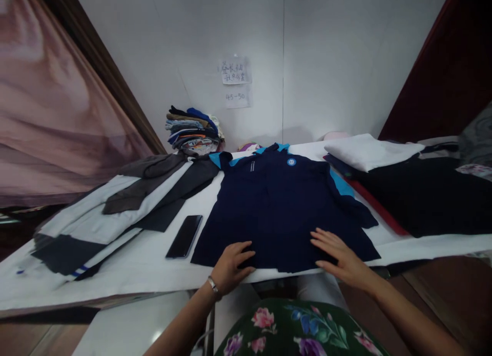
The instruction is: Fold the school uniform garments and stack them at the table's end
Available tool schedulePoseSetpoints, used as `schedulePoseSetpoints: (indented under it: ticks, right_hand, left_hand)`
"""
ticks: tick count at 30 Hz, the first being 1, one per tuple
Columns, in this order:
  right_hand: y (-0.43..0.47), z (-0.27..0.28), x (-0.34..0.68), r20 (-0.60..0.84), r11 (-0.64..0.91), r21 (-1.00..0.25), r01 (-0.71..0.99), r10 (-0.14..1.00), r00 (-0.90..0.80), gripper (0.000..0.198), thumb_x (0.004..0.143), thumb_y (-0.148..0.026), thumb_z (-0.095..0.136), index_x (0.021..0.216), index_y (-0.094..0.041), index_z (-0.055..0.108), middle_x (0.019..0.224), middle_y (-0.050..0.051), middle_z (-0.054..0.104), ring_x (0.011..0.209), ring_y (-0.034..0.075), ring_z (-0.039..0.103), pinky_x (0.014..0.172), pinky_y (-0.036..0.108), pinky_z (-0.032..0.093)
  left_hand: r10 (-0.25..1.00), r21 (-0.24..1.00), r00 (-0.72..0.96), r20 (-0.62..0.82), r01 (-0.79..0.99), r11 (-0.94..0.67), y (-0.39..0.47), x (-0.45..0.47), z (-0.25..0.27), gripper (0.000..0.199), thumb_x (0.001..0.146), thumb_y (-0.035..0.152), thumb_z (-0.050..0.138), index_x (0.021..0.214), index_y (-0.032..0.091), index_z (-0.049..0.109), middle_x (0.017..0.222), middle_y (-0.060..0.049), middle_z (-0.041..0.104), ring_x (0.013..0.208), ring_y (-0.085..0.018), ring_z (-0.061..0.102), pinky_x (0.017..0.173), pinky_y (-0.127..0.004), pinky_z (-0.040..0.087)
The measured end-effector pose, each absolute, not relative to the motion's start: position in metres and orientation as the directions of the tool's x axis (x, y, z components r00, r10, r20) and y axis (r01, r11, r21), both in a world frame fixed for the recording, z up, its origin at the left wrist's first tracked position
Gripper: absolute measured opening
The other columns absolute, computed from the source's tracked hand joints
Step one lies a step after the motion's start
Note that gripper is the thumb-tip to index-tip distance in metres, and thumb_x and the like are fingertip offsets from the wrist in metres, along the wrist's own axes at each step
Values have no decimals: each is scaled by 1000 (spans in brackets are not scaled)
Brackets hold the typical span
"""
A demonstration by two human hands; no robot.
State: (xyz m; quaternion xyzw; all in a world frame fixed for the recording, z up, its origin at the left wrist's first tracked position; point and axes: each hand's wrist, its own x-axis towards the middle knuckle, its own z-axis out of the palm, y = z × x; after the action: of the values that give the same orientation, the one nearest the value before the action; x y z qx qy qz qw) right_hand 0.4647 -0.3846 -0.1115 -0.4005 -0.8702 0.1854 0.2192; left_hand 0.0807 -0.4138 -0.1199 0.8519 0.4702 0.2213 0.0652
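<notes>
Navy garment (269, 207) spread flat on white table (142, 271), left hand (234, 261) at its near left edge, right hand (340, 257) on its near right part, hands apart and loosely spread, phone (185, 236) just left, gray clothes (96, 225) farther left

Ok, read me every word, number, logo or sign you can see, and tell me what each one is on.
"45-50": lower paper on the wall.
"叠长袖 秋冬外套": upper paper, handwritten; faint, so my reading is likely, not certain.
Round badge on the navy garment: too small to read.
</notes>
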Motion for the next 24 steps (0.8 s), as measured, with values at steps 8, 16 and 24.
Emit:
schedulePoseSetpoints:
  ticks: [8,16,24]
  right_hand:
    - [-381,-105,391,76,676,-554,486,623,-779,50,83,-42,62,130,-29,54,145,7,40,137,28,28,111,55,19]
    - [-371,-107,392,61,283,-890,357,850,-523,43,89,-50,48,118,-23,65,121,7,63,118,25,54,105,50,36]
    - [-366,-90,384,74,261,-898,355,884,-463,41,86,-51,51,113,-24,67,115,4,67,109,25,61,100,49,43]
  left_hand:
    - [807,263,495,320,772,-578,-410,104,-121,27,82,27,63,109,23,66,119,-10,62,106,-23,57,90,-43,46]
    - [827,306,487,283,771,-559,-414,127,-117,54,73,44,71,121,22,59,123,-11,59,109,-26,54,91,-44,42]
    - [853,294,399,337,816,-498,-413,128,-109,27,86,25,53,112,23,63,112,-8,64,104,-22,55,90,-41,42]
